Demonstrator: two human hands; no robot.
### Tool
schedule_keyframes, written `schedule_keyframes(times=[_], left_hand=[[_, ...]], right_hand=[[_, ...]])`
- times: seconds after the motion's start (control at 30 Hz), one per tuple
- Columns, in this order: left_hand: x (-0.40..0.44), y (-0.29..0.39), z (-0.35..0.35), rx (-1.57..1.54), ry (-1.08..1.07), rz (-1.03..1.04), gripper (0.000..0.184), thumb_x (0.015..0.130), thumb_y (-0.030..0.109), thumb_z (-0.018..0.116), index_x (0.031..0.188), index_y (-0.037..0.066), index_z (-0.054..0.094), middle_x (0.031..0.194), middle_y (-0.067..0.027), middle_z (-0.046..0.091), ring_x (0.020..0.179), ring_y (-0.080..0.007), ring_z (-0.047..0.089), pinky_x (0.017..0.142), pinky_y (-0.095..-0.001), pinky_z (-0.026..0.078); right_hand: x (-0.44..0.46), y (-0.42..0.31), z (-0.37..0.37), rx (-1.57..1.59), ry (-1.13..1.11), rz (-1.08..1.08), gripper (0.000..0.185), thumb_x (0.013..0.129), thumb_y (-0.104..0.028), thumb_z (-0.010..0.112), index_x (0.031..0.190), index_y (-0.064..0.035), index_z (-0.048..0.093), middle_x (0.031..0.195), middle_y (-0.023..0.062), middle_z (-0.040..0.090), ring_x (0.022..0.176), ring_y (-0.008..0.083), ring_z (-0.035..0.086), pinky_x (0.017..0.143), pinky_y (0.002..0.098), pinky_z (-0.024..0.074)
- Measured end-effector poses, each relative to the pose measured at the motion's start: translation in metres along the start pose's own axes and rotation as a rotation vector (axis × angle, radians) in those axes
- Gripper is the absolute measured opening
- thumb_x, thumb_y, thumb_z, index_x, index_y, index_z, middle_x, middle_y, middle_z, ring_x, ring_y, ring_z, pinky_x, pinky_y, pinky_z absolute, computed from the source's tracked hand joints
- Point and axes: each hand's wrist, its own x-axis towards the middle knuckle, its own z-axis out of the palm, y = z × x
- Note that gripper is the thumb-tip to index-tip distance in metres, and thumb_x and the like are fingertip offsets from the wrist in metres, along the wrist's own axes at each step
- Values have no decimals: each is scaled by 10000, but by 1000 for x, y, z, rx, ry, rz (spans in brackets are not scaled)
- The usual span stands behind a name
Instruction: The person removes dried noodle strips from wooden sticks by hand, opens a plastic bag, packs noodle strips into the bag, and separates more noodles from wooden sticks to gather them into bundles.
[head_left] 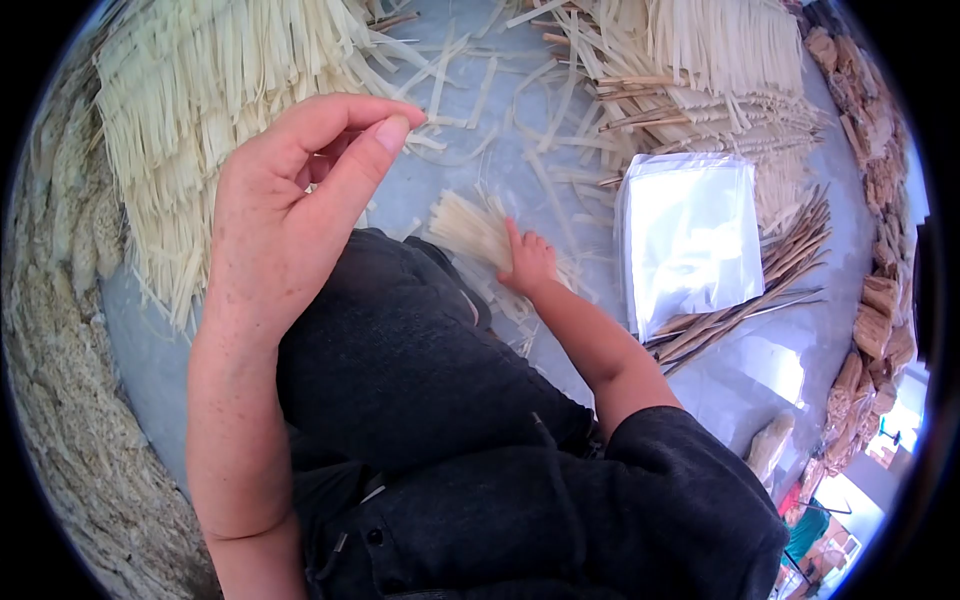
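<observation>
Left hand point(285, 205) pinches narrow (nothing visible in it) while right hand point(530, 263), grip unclear, touches the pale strip bundle point(464, 225), likely light, floppy, easily creased, best held mid-length.

- one head-worn cam, tipped forward and steeply down over the wearer's black short-sleeved cloth top point(650, 510)
- super wide fisheye look, dark rounded edges
- bare left hand point(285, 205) looms close to the lens, bare right hand point(530, 262) sits farther off
</observation>
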Motion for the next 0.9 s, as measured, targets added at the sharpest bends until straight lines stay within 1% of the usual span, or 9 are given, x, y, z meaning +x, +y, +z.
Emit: schedule_keyframes(times=[0.1,0.23,0.33,0.4,0.43,0.5,0.6,0.83,0.9], left_hand=[[1,-1,-1,14,-2,6,155,930,113,626,1031,24,702,822,50,621,700,-20,483,628,-176,394],[2,-2,2,-107,1,-41,160,938,113,621,1046,21,696,875,41,638,768,-23,508,681,-177,399],[6,-4,1,-149,7,-47,160,943,109,618,1052,18,693,907,34,646,805,-26,520,715,-179,404],[6,-6,2,-175,3,-69,160,944,106,617,1054,16,692,920,30,649,817,-28,525,730,-181,408],[7,-7,3,-190,3,-39,160,945,99,615,1058,14,689,926,28,649,826,-30,530,737,-180,411],[8,-8,5,-205,3,-15,160,946,93,613,1063,12,686,932,26,649,835,-31,535,744,-179,415],[10,0,11,-203,-4,-39,162,947,84,608,1069,6,680,936,24,648,849,-31,538,758,-175,415],[13,-15,25,-369,-35,50,156,946,77,607,1064,2,676,937,21,648,832,-28,523,743,-171,403],[14,-15,27,-346,13,71,153,945,76,607,1061,3,677,937,22,647,829,-27,520,740,-171,402]], right_hand=[[5,23,14,161,226,-123,1023,709,-459,757,1512,-124,218,1346,188,483,1241,365,477,1011,475,398],[68,76,12,370,233,-156,910,758,-451,700,1479,-85,282,1391,207,464,1277,358,459,1045,456,388],[94,98,-15,268,375,67,795,794,-385,661,1442,-58,337,1391,222,468,1273,349,471,1065,426,386],[89,106,-46,506,274,310,813,807,-308,647,1482,-64,265,1474,204,375,1342,341,395,1106,418,344],[88,113,-46,507,272,312,813,807,-308,647,1482,-64,265,1474,204,375,1342,341,395,1106,418,344],[86,124,-43,255,437,338,910,792,-266,674,1518,-74,159,1544,180,252,1411,328,285,1147,398,286],[61,119,-58,-14,259,324,988,780,-214,691,1532,-77,65,1571,165,171,1452,315,192,1175,387,233],[96,157,-24,-68,161,313,948,798,-123,664,1535,-98,68,1574,171,176,1446,317,219,1171,396,251],[97,150,-32,-162,135,214,779,832,-92,610,1502,-111,212,1494,183,333,1354,324,387,1072,406,404]])
